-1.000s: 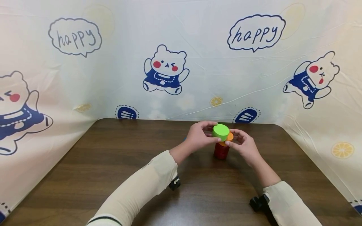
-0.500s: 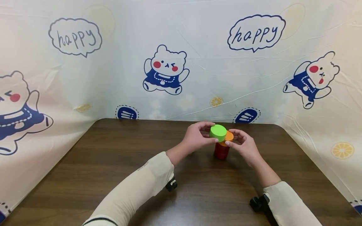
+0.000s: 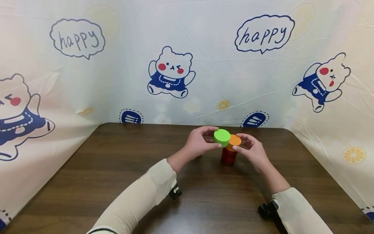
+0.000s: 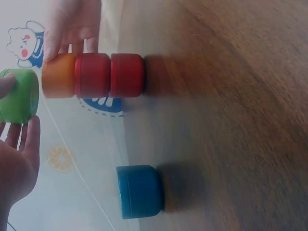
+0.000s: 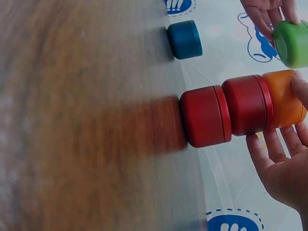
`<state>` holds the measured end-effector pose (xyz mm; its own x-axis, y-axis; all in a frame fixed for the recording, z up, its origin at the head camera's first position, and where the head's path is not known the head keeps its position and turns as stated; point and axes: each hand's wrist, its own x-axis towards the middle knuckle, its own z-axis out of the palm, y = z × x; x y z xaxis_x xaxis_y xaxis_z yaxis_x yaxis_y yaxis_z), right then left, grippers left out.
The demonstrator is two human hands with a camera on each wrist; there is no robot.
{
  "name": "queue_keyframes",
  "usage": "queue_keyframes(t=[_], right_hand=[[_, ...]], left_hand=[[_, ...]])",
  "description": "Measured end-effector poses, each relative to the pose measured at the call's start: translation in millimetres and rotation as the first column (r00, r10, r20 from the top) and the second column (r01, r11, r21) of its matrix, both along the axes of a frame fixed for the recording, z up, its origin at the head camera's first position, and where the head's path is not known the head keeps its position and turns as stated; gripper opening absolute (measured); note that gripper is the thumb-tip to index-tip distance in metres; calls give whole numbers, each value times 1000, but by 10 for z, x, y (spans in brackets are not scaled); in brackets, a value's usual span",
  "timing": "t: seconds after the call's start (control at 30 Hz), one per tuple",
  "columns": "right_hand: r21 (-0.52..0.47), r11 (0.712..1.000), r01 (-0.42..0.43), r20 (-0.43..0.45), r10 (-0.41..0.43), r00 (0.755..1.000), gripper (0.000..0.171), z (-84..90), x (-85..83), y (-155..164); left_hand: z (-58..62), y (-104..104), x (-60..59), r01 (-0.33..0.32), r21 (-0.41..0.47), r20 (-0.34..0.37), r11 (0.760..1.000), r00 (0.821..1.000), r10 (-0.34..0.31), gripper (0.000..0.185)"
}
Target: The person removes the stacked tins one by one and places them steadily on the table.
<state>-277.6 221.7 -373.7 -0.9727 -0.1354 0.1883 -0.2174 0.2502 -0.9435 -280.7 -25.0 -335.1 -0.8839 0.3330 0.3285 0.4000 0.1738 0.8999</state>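
Observation:
A stack stands on the brown table (image 3: pixel 122 169): two red caps (image 3: pixel 229 156) with an orange cap (image 3: pixel 234 140) on top. My right hand (image 3: pixel 251 148) holds the orange cap between thumb and fingers. My left hand (image 3: pixel 201 141) grips a green cap (image 3: pixel 221 137) in the air, just left of the orange cap and slightly higher. The left wrist view shows the green cap (image 4: pixel 19 96) clear of the orange cap (image 4: pixel 58 75). In the right wrist view my right hand's fingers (image 5: pixel 279 168) curl under the orange cap (image 5: pixel 285 98).
A blue cap (image 4: pixel 139 191) sits alone on the table behind the stack, near the back curtain; the right wrist view shows the blue cap (image 5: pixel 184 39) too. A printed curtain (image 3: pixel 187 65) walls the table on three sides.
My left hand has carried the green cap leftward off the top of the orange cap. The right hand and the stack have stayed in place.

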Motion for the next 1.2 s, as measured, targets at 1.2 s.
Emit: queue_keyframes(t=[1.2], right_hand=[[35, 999, 8, 7, -8, 1000, 61, 24, 7, 2]], left_hand=[[-168, -546, -78, -18, 75, 153, 997, 988, 6, 54]])
